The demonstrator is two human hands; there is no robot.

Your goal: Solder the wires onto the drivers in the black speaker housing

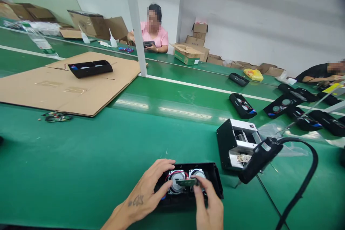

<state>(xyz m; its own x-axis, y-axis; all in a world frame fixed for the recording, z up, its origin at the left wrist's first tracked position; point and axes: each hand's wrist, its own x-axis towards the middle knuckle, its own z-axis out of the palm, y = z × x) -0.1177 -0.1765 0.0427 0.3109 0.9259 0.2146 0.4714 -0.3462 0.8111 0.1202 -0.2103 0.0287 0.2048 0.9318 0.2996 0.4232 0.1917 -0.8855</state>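
Note:
In front of me on the green bench lies a black speaker housing (212,176), its inside facing up. Two round speakers (176,183) with red wires sit in it. My left hand (151,188) grips the housing's left end, fingers over the far edge and thumb across the near side. Between thumb and fingers, my right hand (207,201) pinches a small green circuit board (186,182), held just above the speakers. Part of a blue piece (163,197) shows beside my left thumb.
Right of the housing stand a screw feeder (234,143) and a black electric screwdriver (261,158) with its cable. A cardboard sheet (81,90) bears another housing (90,68); circuit boards (57,116) lie nearby. More housings (285,104) and two people (155,37) are beyond.

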